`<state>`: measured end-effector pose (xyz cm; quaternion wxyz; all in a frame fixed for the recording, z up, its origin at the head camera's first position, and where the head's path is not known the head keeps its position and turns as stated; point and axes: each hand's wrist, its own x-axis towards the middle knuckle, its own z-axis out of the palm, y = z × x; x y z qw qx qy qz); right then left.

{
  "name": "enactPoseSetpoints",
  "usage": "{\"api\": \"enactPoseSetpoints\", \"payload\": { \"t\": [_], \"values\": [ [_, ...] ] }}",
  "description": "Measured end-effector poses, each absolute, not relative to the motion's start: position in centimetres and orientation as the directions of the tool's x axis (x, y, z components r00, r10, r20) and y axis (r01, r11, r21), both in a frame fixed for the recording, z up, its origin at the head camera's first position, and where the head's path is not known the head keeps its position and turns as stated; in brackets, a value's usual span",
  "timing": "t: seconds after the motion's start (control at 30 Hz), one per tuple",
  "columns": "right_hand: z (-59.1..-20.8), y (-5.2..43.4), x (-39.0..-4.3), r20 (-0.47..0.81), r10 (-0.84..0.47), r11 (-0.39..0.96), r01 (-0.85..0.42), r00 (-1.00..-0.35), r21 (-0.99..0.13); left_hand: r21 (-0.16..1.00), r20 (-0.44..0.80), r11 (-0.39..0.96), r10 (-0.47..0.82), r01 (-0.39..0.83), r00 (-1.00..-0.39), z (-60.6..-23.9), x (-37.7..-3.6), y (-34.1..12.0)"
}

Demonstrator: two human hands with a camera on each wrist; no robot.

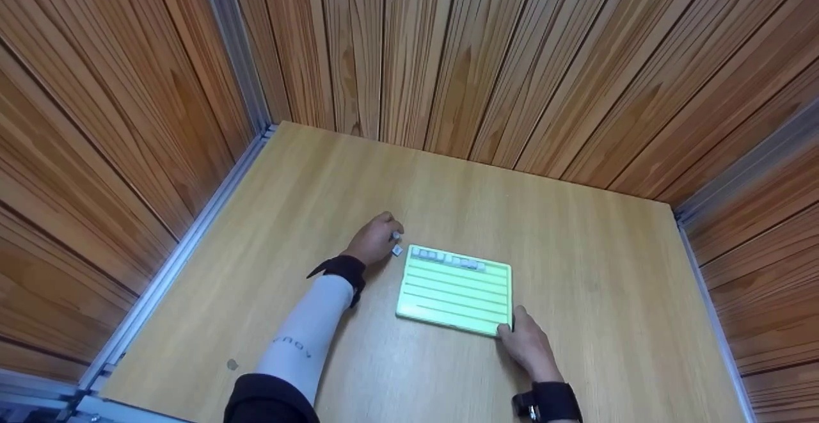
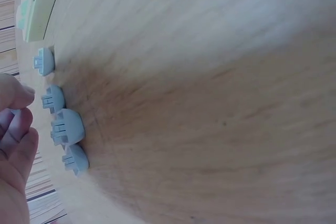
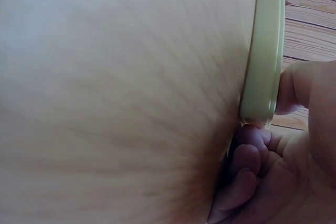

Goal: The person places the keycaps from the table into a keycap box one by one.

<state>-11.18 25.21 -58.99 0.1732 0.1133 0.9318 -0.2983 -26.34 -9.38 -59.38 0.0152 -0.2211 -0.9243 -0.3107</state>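
Observation:
My left hand [image 1: 374,239] is left of a light-green ridged tray [image 1: 457,290], over small grey keycaps. Several keycaps [image 2: 68,127] lie in a line on the table in the left wrist view, stems facing up. The left thumb [image 2: 18,94] and loosely bent fingers are right beside them, with nothing visible between them. One keycap [image 1: 397,250] shows between this hand and the tray. My right hand [image 1: 526,343] grips the tray's near right corner, thumb on the top edge and fingers [image 3: 244,163] curled at its side and below. Pale and grey keycaps [image 1: 448,258] fill part of the tray's far slot.
The wooden table [image 1: 608,282] has plank-patterned walls [image 1: 473,58] at the back and sides. Metal rails [image 1: 185,250] run along its side edges. A small dark round spot [image 1: 231,364] is on the table at the near left.

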Motion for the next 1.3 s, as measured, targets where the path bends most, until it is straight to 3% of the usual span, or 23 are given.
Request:
{"api": "enactPoseSetpoints", "payload": {
  "t": [0.27, 0.67, 1.0, 1.3],
  "values": [
    [-59.0, 25.2, -11.3, -0.394, 0.109, 0.805, 0.313, -0.913, -0.503, 0.564, 0.112, 0.741, 0.368, 0.364, -0.923, -59.3, -26.4, -9.2],
    [-59.0, 25.2, -11.2, -0.374, 0.102, 0.812, 0.295, -0.922, -0.504, 0.672, 0.102, 0.671, 0.335, 0.313, -0.937, -58.2, -25.9, -8.7],
    [-59.0, 25.3, -10.7, -0.288, 0.062, 0.82, 0.213, -0.956, -0.531, 0.627, 0.242, 0.652, 0.357, 0.426, -0.902, -58.2, -25.8, -8.7],
    [-59.0, 25.3, -10.8, -0.3, 0.076, 0.821, 0.23, -0.951, -0.522, 0.639, 0.172, 0.674, 0.343, 0.37, -0.923, -58.1, -26.0, -8.5]
  ]
}}
